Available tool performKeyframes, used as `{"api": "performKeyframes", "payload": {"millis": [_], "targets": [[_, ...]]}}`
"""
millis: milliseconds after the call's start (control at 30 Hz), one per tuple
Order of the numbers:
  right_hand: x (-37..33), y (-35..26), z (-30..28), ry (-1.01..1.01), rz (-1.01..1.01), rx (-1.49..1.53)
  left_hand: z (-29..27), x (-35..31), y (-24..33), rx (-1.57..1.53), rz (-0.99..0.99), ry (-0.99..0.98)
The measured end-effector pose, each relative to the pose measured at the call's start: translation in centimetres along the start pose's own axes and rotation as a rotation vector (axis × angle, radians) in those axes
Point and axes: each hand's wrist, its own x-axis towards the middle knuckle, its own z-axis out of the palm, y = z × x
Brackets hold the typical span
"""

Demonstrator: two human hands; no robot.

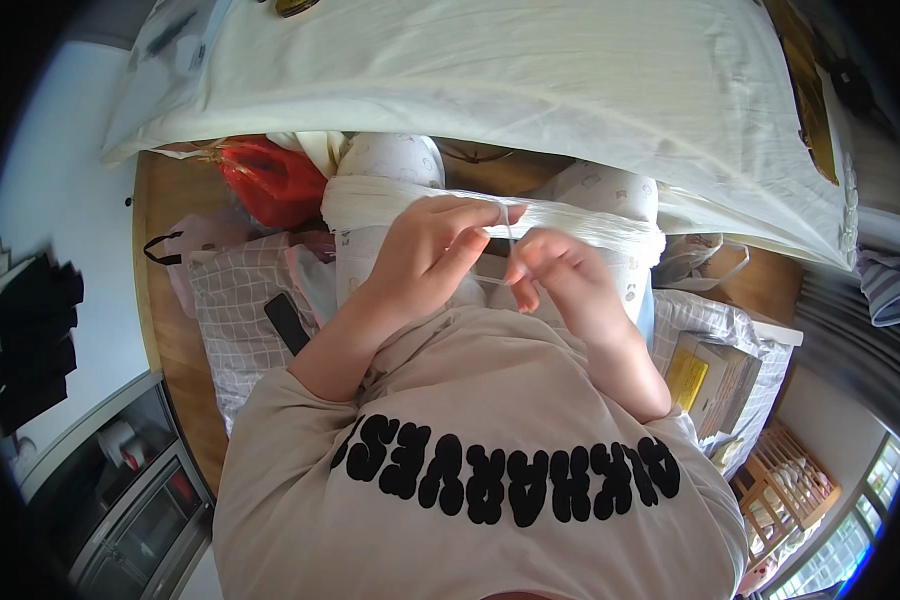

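Left of the white skein (pixel 580 224), a red bag (pixel 270 185) sits just past its end, and a dark phone (pixel 287 322) lies on the body side of that end. The skein itself is stretched around both patterned knees, its long axis running crosswise from left knee to right. The left hand (pixel 430 255) comes up from the skein's body side and overlaps its middle in this view, fingers outstretched and thumb parted from them, with a thin white strand (pixel 510 228) passing over the fingertips. That strand drops from the skein's middle toward the body, roughly square to the skein's length, and spans the short gap between the hands. The right hand (pixel 565 275), blurred, is on the skein's body side, right of the strand; its bent fingertips appear pinched on it. The left hand looks nearer the skein. Farther right, a yellow-fronted box (pixel 688 375) lies on the body side of the skein's right end.
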Motion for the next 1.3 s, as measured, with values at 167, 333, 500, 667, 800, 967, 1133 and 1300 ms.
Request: {"api": "performKeyframes", "payload": {"millis": [167,333,500,667,800,967,1133,1300], "targets": [[0.3,1.4,-0.2,-0.033,0.117,-0.112,0.4,-1.1,0.0,-0.815,-0.131,-0.136],[0.3,0.4,-2.0,-0.052,-0.004,0.218,0.1,-0.3,-0.2,-0.181,-0.015,-0.123],[-0.2,-0.7,-1.0,-0.146,0.145,-0.235,0.8,-0.5,0.5,-0.297,-0.039,-0.003],[0.0,-0.2,-1.4,0.030,0.089,0.071,0.6,-0.8,0.0,-0.718,-0.035,-0.186],[0.0,-0.5,-1.8,0.010,-0.047,0.203,-0.2,-0.2,0.1,-0.471,-0.028,-0.213],[-0.2,-1.5,-0.1,-0.039,-0.022,-0.386,0.7,-0.4,-0.6,-0.172,0.084,0.031],[0.5,-1.5,-1.6,-0.002,0.071,-0.356,-0.1,-1.0,-1.6,-0.805,-0.050,-0.353],[0.4,-1.4,-0.8,0.048,-0.118,-0.196,0.6,0.2,-1.4,0.116,0.092,0.111]]}}
